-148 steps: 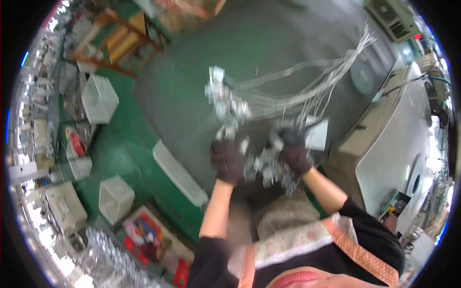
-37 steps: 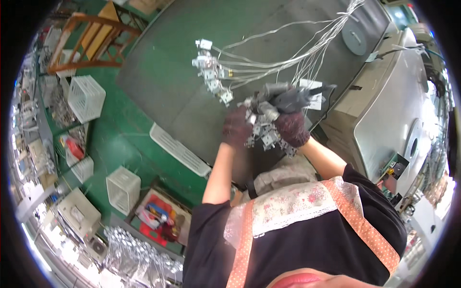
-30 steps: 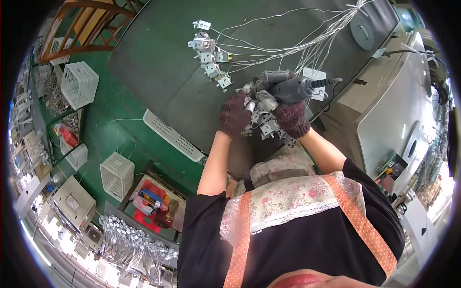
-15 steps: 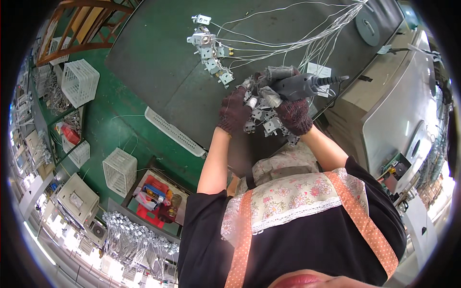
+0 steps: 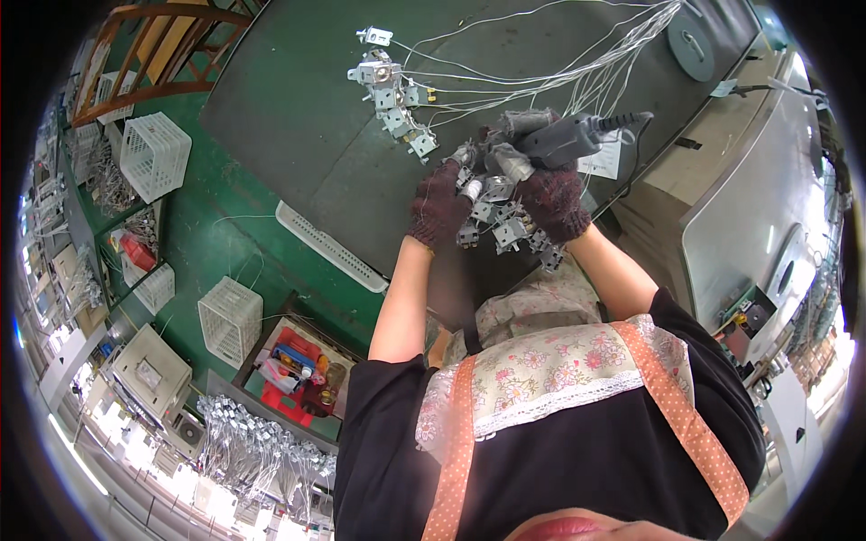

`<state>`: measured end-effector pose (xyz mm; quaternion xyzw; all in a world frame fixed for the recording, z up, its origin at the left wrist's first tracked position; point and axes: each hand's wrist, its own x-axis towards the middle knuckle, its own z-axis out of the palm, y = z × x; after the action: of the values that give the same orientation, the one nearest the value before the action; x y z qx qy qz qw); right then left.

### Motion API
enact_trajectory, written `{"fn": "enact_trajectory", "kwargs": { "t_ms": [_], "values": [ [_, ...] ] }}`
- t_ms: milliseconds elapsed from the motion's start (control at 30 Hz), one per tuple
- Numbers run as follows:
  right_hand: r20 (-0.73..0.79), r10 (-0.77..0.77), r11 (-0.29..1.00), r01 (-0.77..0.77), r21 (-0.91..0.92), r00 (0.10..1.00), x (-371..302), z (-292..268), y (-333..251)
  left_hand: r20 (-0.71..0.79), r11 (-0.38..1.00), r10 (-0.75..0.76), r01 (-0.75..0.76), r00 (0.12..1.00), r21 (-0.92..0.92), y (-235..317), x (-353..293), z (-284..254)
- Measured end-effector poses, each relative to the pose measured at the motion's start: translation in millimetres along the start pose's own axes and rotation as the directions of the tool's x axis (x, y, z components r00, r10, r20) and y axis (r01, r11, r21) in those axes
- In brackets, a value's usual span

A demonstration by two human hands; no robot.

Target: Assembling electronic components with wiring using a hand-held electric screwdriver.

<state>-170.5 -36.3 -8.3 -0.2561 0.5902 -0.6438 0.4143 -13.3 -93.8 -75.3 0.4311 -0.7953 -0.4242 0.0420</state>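
Dark maroon knit gloves cover both hands, with pale wrapping on some fingers. My right hand (image 5: 552, 200) is closed round a dark grey electric screwdriver (image 5: 561, 141), its corded end pointing right and its tip hidden among the fingers. Facing it, my left hand (image 5: 437, 206) has its fingers bent together at a small metal bracket, mostly covered by the glove. Several silvery metal brackets (image 5: 511, 233) lie below and between the hands at the near table edge. Farther off to the left, a row of similar wired brackets (image 5: 390, 97) rests on the dark table (image 5: 298, 99).
Thin white wires (image 5: 577, 74) run from the far brackets to a bundle at the upper right, near a grey round disc (image 5: 691, 50). A white paper (image 5: 603, 162) lies by the screwdriver. White plastic baskets (image 5: 231, 320) stand on the green floor left. A metal-topped bench (image 5: 749, 212) is at right.
The screwdriver's corded end has swung up and slightly left, uncovering more of the paper. My right hand has turned a little with it; my left hand stays nearly in place.
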Motion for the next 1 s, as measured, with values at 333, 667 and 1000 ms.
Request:
{"fn": "enact_trajectory", "kwargs": {
  "t_ms": [333, 667, 1000],
  "values": [
    [0.0, 0.007, 0.993, -0.007, -0.118, 1.0, 17.0, 7.9, 15.9, -0.05, 0.951, 0.291, -0.282, 0.956, 0.13, 1.7, -32.6, 8.5],
    [0.013, -0.036, 0.969, 0.038, -0.246, 0.999, -0.5, -6.3, 32.4, -0.334, 0.849, 0.317, -0.108, 0.888, 0.518, -40.6, 6.5, -32.5],
    [-0.07, 0.03, 0.991, -0.039, -0.126, 0.997, 16.7, -3.2, 30.3, -0.329, 0.951, -0.308, 0.278, 0.893, -0.136, -10.3, 21.1, -16.0]
  ]
}}
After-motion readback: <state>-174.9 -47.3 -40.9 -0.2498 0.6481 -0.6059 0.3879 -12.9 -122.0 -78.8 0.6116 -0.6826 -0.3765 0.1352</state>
